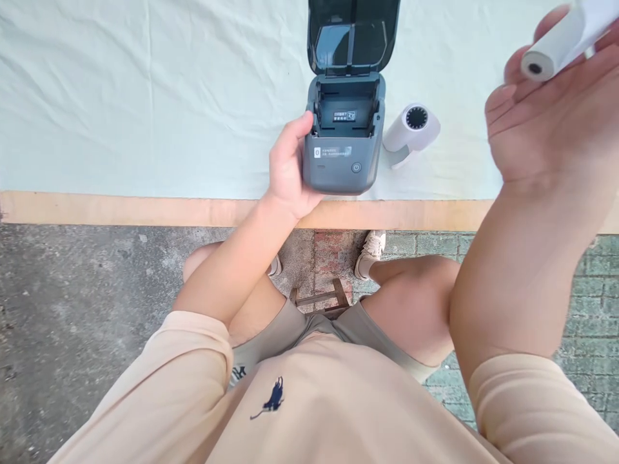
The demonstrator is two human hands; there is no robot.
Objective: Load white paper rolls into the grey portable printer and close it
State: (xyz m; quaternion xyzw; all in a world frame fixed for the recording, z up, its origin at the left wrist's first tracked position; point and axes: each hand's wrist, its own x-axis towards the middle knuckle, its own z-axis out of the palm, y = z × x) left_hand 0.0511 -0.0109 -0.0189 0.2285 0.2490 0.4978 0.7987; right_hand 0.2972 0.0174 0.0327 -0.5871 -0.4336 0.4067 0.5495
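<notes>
A dark grey label printer [333, 177] is near the table's front edge, its tinted lid [333, 48] swung up and its paper bay showing no roll inside. My left hand [290, 167] grips the printer's left side, with the thumb along the edge of the bay. At the upper right, my right hand [546, 138] is raised palm up, holding a slim white paper roll [563, 48] across its fingers; the roll's far end runs out of view. Between the printer and that hand, a wider white paper roll [402, 132] with a dark toothed core rests on the cloth, its end strip loose.
Pale cloth [145, 96] covers the table, with a wooden edge strip [120, 209] along the front. Below are my knees, a wooden stool [319, 298] and the paved ground [97, 309].
</notes>
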